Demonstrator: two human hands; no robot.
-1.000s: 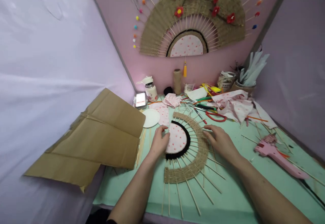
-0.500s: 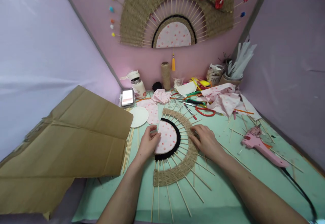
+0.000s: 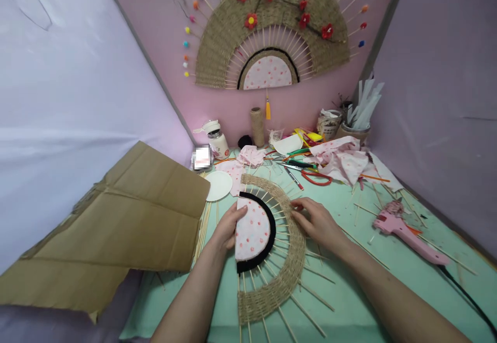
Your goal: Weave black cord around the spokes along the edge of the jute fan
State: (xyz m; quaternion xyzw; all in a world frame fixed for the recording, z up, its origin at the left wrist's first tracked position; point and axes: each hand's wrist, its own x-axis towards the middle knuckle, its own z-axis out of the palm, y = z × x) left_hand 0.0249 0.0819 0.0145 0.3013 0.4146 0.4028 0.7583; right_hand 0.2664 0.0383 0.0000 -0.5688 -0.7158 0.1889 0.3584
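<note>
A half-round fan (image 3: 252, 231) lies in front of me, its straight side to the left. It has a white, pink-dotted half-disc with a black rim, thin sticks fanning out to the right, and a woven straw band (image 3: 297, 255) across them. My left hand (image 3: 228, 226) grips the straight edge, thumb on the dotted face and fingers underneath. My right hand (image 3: 315, 222) is closed on the outer side of the woven band, thumb and fingers pinching it; the fingertips behind it are partly hidden.
Brown cardboard (image 3: 155, 224) lies at the left, beside a white paper disc (image 3: 218, 185). Red-handled scissors (image 3: 316, 178), dotted cloth (image 3: 341, 159) and loose sticks lie behind. A pink glue gun (image 3: 411, 239) with a black cord rests at the right. A larger flowered fan (image 3: 217, 47) hangs behind.
My left hand has gone from resting at the dotted half-disc's edge to gripping it. The fan appears slightly raised and tilted toward me. The head view has tipped upward a little.
</note>
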